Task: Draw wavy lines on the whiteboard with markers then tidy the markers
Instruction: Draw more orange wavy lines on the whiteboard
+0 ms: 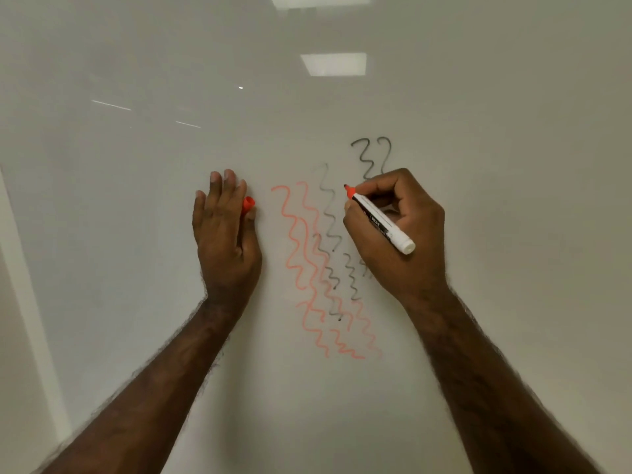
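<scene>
From my remote seat I see the right hand curled round a white-bodied marker, thumb and fingers pinching it near its orange collar, with the dark tip pointing up and left at the whiteboard; I cannot tell for sure whether the tip touches the surface. The marker's blunt white end sticks out past the knuckles to the lower right. The left hand lies against the board with fingers nearly straight, and an orange cap peeks out beside its fingers, tucked under them. Between the two hands run orange wavy lines, and grey-black wavy lines stand just beside and partly behind the right hand.
</scene>
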Demonstrator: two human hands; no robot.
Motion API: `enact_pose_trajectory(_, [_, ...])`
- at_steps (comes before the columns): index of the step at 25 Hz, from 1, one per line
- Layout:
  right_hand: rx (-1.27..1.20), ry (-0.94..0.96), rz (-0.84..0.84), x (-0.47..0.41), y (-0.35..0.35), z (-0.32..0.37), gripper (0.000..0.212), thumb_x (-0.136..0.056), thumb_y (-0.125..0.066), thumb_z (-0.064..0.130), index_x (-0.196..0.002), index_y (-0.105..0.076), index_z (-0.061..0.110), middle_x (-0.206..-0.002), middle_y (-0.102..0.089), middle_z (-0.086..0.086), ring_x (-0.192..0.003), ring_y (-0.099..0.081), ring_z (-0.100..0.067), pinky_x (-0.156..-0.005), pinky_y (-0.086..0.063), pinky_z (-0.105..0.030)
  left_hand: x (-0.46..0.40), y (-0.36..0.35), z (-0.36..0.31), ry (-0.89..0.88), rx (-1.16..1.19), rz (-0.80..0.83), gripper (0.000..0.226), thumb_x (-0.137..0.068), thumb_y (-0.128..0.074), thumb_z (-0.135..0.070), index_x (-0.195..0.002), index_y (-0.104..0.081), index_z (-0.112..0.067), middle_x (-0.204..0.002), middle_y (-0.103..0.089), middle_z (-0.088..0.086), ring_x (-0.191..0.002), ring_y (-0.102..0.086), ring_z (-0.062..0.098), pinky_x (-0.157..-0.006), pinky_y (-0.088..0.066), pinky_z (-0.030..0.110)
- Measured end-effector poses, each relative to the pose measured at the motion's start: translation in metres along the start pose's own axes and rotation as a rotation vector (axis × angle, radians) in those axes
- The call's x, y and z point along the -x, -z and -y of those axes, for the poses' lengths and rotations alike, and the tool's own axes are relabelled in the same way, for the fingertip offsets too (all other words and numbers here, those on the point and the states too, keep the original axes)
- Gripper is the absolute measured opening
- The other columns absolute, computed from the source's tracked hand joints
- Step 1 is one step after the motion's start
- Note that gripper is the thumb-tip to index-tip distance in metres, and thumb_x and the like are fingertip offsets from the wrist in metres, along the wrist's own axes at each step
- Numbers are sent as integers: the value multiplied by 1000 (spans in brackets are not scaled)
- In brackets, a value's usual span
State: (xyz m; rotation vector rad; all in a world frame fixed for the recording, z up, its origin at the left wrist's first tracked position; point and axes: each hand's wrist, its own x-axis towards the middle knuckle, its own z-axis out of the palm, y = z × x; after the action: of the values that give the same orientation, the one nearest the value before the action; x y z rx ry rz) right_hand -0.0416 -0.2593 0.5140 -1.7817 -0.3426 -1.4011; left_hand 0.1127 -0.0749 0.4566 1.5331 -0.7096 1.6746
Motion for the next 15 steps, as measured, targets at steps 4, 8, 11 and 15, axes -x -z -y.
enact_pose_trajectory(4, [186,120,-38,-8,-15,1,11,-86,-76,16,-93,-68,16,-87,-70,8,-78,-66,-10,-69,-54,-20,2,-1,4,-24,-14,-21,37,-107,-54,-4,-143,-54,6,-153,-51,21,-150,-40,36,-123,-29,61])
enact_pose_trajectory(8, [251,148,-80,-14,-19,2,9,-87,-76,19,-93,-68,17,-85,-68,8,-76,-64,-8,-67,-50,-13,3,0,5,-20,-5,-17,39,-107,-55,-5,-144,-52,7,-153,-50,21,-150,-40,36,-123,-30,61])
enact_pose_trajectory(11, [211,120,-160,-8,-14,0,10,-86,-77,16,-90,-68,15,-82,-69,7,-74,-65,-10,-67,-54,-20,4,0,6,-23,-2,-19,39,-106,-56,-4,-143,-53,7,-152,-51,22,-149,-40,37,-122,-30,61])
enact_pose_trajectory(15, [187,32,-87,10,-5,-7,12,-85,-78,15,-91,-68,16,-81,-69,8,-72,-67,-10,-65,-56,-26,4,0,5,-28,-3,-21,38,-106,-56,-4,-142,-54,8,-152,-51,23,-149,-41,37,-121,-31,63])
